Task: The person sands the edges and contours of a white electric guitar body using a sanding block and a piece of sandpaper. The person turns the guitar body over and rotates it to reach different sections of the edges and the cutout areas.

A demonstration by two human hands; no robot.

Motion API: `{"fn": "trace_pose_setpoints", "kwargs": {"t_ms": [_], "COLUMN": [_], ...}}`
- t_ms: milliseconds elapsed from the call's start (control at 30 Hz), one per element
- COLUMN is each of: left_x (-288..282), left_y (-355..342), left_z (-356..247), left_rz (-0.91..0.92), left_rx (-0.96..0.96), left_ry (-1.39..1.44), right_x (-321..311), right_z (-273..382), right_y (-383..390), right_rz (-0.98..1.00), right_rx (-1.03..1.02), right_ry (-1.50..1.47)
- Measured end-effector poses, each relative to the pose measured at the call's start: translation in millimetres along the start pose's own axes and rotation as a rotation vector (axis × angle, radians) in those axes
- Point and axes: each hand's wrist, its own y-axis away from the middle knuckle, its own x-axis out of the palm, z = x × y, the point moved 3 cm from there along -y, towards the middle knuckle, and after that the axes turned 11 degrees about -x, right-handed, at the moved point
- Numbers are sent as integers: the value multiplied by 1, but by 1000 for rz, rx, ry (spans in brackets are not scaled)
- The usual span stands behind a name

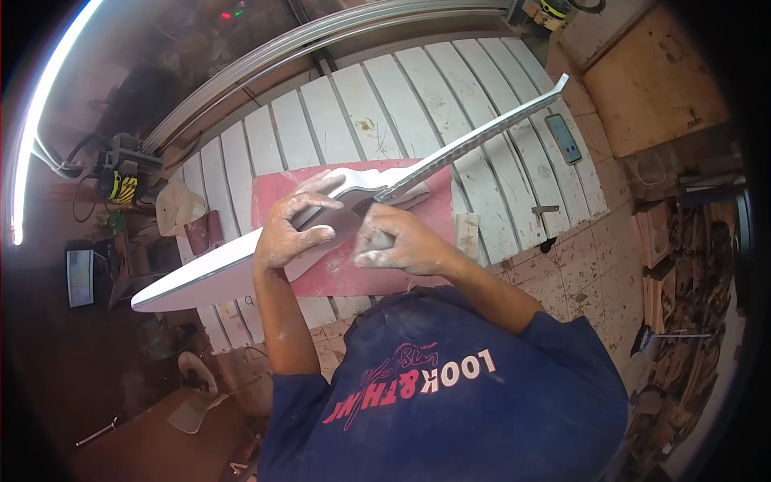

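A white guitar-shaped piece (205, 261) is tilted up on its edge over the table. Its broad body reaches to the left, and a long narrow neck (482, 135) slants up to the right. My left hand (293, 225) grips the body near its curved cutaway, with fingers over the edge and thumb apart. Just below the joint of body and neck is my right hand (401, 241), its dusty fingers curled in. Whatever it may hold is hidden. Under the piece lies a red sheet (434, 233) dusted with white.
The table has white slats (345, 112) with gaps. A phone (562, 138) and a small metal strip (545, 209) lie on its right, a pale block (467, 234) by the sheet, a cap (177, 209) at the left. A metal rail (321, 36) spans the far side.
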Motion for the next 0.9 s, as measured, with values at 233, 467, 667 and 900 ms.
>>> {"fn": "trace_pose_setpoints", "kwargs": {"t_ms": [233,467,667,900], "left_x": [5,2,-1,-6], "left_y": [9,10,5,3], "left_z": [-1,9,-3,13], "left_rz": [-7,-61,-29,29], "left_rx": [-176,-231,-228,-133], "left_ry": [157,236,125,43], "right_x": [24,24,28,9], "right_z": [-14,-14,-16,-31], "right_y": [-29,-23,-21,-1], "right_rz": [-440,-582,-655,-731], "right_rx": [137,117,87,24], "right_ry": [-417,-351,-394,-268]}}
